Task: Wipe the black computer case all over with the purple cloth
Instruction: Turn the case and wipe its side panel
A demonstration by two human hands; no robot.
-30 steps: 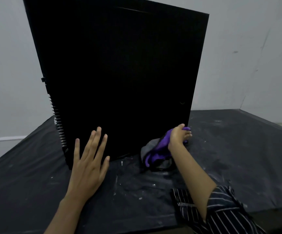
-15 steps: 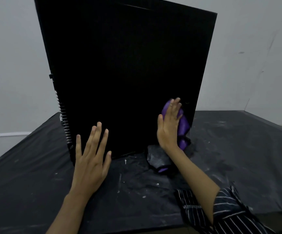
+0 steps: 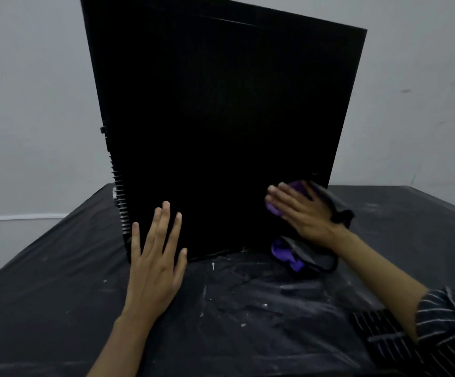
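The black computer case (image 3: 220, 131) stands upright on the table, its broad side panel facing me. My left hand (image 3: 155, 257) lies flat with straight fingers against the panel's lower left corner. My right hand (image 3: 299, 210) presses the purple cloth (image 3: 286, 254) flat against the panel's lower right part, fingers straight and pointing left. Part of the cloth shows above and beside the fingers; the rest hangs down in a purple and grey bunch onto the table below the wrist.
The table is covered with black plastic sheeting (image 3: 248, 308) marked with white flecks and smears. A grey wall (image 3: 30, 104) rises behind the case. My striped sleeve (image 3: 425, 338) is at the lower right.
My right hand lifted the cloth off the table onto the panel, then turned its fingers from pointing up to pointing left. My left hand stayed on the lower left corner.
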